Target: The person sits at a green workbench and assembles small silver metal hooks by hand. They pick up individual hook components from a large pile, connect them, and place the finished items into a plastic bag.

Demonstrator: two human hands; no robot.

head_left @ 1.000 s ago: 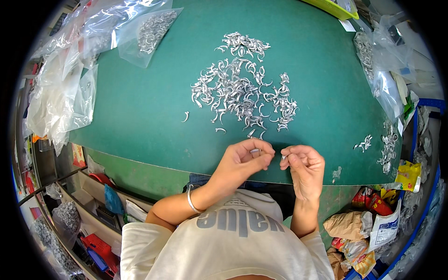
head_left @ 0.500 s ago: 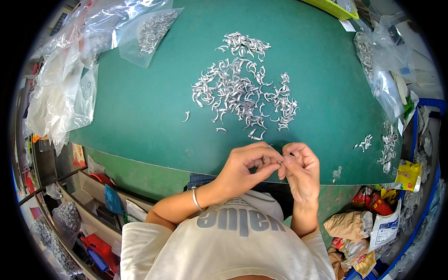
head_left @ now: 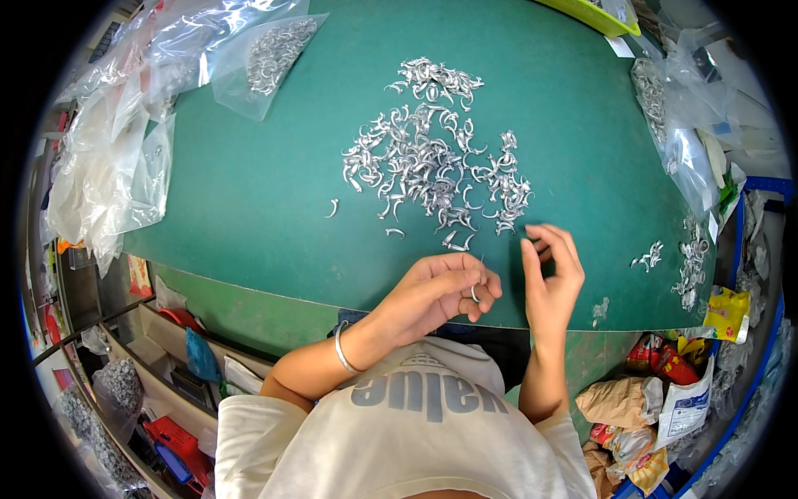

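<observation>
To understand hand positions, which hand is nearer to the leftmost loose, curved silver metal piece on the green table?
Left. The left hand is right of the curved silver metal piece, nearer the body; the right hand sits farther right.

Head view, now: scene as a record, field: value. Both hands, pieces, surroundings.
left hand: holds a small curved silvery piece at its fingers
right hand: fingers curled, gap to the thumb, no piece visible in it
main heap: many curved silvery pieces, loosely spread, beyond the hands
stray piece: apart, left of the heap
side cluster: more silvery pieces, near the table's right edge
table: green top
clear bag: silvery pieces inside, upper left
</observation>
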